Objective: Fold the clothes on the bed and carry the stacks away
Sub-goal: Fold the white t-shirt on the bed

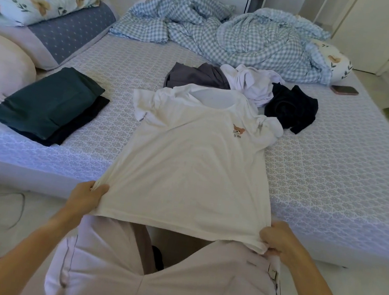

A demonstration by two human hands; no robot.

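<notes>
1. Cream short-sleeved t-shirt with a small bear print (pixel 193 162) lies face up on the patterned lilac bed sheet (pixel 336 173), collar away from the person, hem pulled off the bed's near edge
2. Left hand (pixel 86 195) fingers clamped on the t-shirt's left hem corner; right hand (pixel 278 238) fingers clamped on the right hem corner
3. Folded dark green and navy stack (pixel 48 105) left of the t-shirt
4. Unfolded grey (pixel 196 75), white (pixel 251 82) and black garments (pixel 291 107) just beyond the t-shirt's collar
5. Phone (pixel 344 90) far right of it
</notes>
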